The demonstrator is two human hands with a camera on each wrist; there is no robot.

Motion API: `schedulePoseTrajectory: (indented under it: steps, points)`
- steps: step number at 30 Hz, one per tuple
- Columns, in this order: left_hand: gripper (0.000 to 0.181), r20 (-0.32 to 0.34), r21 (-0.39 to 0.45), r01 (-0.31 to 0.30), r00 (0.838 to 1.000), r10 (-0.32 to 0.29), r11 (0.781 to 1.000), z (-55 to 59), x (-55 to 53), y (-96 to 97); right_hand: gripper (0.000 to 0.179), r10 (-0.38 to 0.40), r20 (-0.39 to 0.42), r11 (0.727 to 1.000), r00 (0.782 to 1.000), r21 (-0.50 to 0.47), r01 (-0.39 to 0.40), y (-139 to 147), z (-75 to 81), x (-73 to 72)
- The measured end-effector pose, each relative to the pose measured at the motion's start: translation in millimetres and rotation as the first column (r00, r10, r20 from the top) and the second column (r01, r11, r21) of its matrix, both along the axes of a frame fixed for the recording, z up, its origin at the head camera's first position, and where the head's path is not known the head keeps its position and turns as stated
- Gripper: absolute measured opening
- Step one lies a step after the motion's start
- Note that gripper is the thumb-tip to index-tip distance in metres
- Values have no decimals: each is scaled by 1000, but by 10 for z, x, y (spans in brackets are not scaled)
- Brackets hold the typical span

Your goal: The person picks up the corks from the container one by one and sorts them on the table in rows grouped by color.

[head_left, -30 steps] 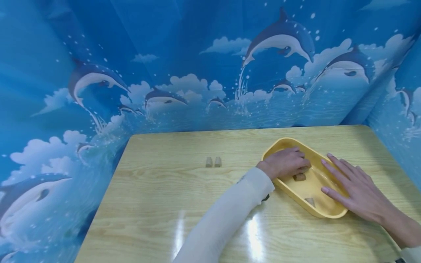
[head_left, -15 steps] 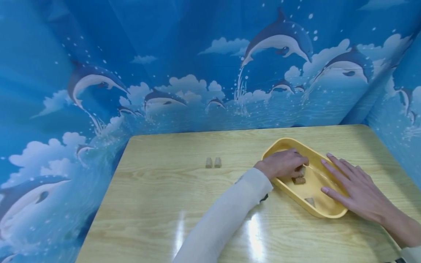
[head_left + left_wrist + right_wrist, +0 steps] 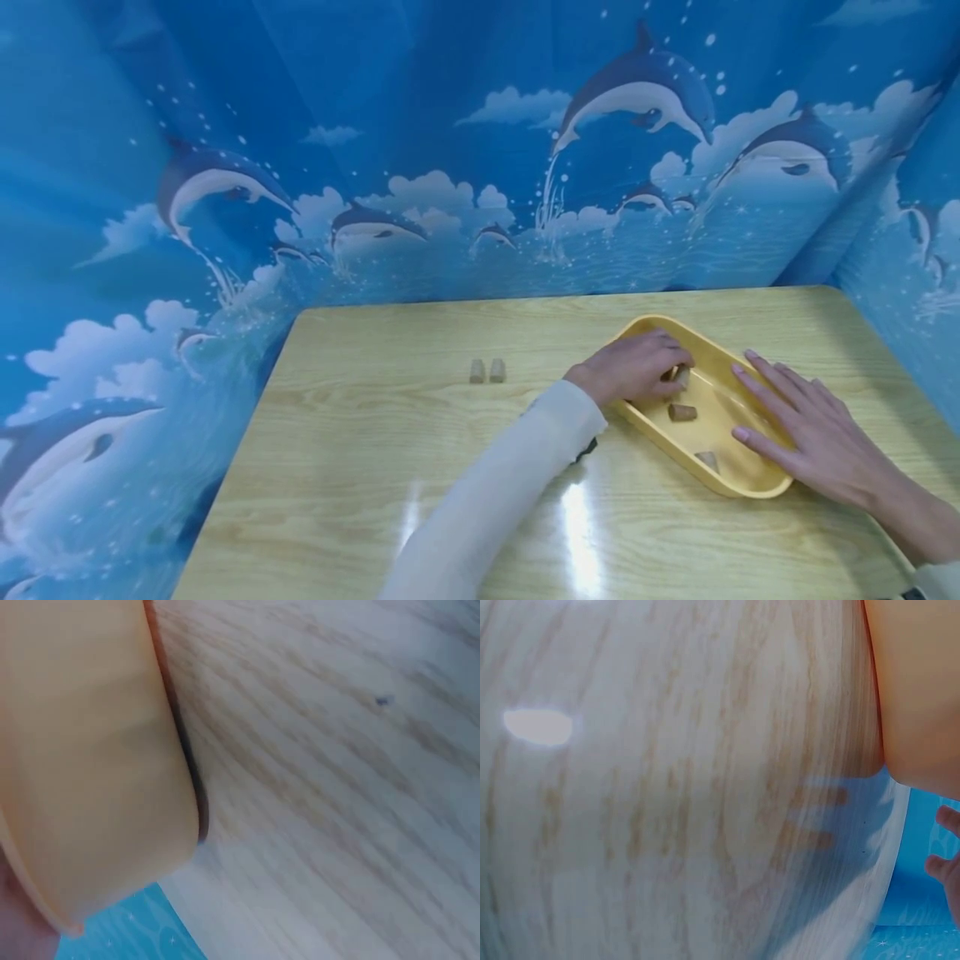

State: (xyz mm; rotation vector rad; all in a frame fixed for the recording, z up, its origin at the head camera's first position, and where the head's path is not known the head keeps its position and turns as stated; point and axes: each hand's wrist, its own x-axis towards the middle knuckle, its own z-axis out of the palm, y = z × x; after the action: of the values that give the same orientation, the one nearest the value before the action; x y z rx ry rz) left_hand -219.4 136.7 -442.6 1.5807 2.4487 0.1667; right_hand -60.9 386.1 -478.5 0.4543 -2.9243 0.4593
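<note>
My left hand [image 3: 633, 365] reaches over the near-left rim of a yellow tray [image 3: 693, 477], its thumb and fingers pinching a small tan cork stopper [image 3: 682, 377]. Below that stopper a browner cork [image 3: 682, 412] lies on its side on the tray floor, and a pale tapered one [image 3: 707, 460] lies near the tray's front end. Fingers spread, my right hand [image 3: 817, 442] rests on the tray's right-hand rim and holds nothing. In the left wrist view the tray's outer wall [image 3: 97, 765] hides most of the hand; the right wrist view catches only some fingertips at its edge.
Two more cork stoppers [image 3: 487, 371] stand side by side on the wood-grain table [image 3: 360, 433], left of the tray. A blue dolphin-print curtain [image 3: 450, 150] hangs behind the table's back edge and along both sides.
My left hand has shifted left inside the tray with the pinched stopper, uncovering the brown cork below. My right hand has stayed in place on the rim.
</note>
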Motion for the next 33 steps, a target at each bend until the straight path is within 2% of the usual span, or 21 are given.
schedulePoseTrajectory:
  steps: [9,16,26,29,33]
  points:
    - [40,-71,77,6,997,0,997,87,-32,-143,90,0,1,1000,1000,1,0,-1,1,8]
    - [42,-48,109,-20,999,25,994,172,-78,-270,90,6,7,1000,1000,-5,-6,9,2,2]
    - [45,-64,124,-92,993,101,988,259,-184,-551,91,17,6,1000,1000,-6,-17,13,-2,-3]
    - [45,-48,134,-129,990,136,983,283,-238,-666,90,16,10,1000,1000,-8,-16,11,7,-4]
    - [45,7,147,-191,981,192,970,299,-305,-834,90,14,12,1000,1000,-9,-14,7,16,7]
